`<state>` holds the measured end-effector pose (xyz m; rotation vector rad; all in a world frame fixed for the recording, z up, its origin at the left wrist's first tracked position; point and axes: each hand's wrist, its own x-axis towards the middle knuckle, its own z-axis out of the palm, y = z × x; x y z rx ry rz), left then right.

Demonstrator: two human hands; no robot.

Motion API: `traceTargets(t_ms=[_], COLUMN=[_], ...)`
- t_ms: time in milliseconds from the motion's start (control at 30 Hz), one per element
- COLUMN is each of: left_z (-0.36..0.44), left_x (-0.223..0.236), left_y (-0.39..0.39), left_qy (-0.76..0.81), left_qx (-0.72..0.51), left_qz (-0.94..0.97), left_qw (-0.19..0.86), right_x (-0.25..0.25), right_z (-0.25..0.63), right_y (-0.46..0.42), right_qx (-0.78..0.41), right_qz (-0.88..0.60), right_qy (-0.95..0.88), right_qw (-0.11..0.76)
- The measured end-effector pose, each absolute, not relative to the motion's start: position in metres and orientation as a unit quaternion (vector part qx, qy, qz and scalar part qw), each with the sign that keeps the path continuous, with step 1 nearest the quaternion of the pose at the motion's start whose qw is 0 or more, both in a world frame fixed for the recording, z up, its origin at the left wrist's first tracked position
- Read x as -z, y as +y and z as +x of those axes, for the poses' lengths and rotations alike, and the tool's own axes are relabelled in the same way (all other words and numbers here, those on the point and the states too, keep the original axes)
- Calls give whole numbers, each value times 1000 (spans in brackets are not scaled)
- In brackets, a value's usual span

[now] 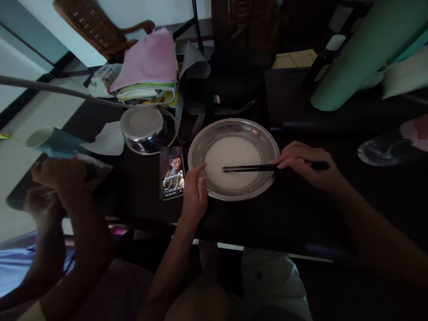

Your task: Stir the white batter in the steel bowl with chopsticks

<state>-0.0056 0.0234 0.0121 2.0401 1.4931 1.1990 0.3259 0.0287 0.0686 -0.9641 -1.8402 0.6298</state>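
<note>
A wide, shallow steel bowl (236, 125) sits on the dark table, holding a smooth white mixture (234, 154) that looks liquid. My left hand (195, 196) grips the bowl's near-left rim, with its index finger reaching over the edge. In my right hand (306, 162) is a pair of black chopsticks (250, 168). Their tips rest in the white mixture near the middle of the bowl, and the shafts cross the right rim. Just left of my left hand lies a phone (172, 174) with its screen lit.
An upturned steel bowl (143, 127) stands behind the phone. Further left, another person's hands (60, 183) are closed near a blue cup (55, 140). Behind are stacked papers (147, 91) and a black bag (230, 84). A green bottle (361, 58) leans into view at right.
</note>
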Motion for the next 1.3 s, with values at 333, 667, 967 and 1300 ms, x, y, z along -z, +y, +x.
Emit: traceTargets(t_ms=[333, 667, 967, 1300], left_z=[-6, -7, -5, -5], left_x=[-14, -13, -14, -15], left_y=[23, 23, 22, 22], left_qy=[538, 533, 539, 537], left_qx=[-413, -411, -412, -412], left_qz=[714, 718, 711, 714], left_qw=[172, 175, 184, 179], right_x=[-70, -70, -70, -71], right_z=[325, 328, 328, 328], right_y=[27, 28, 28, 27], right_qx=[-271, -261, -267, -269], right_qz=[-402, -425, -439, -441], right_qy=[-741, -718, -700, -696], right_qw=[465, 485, 496, 499])
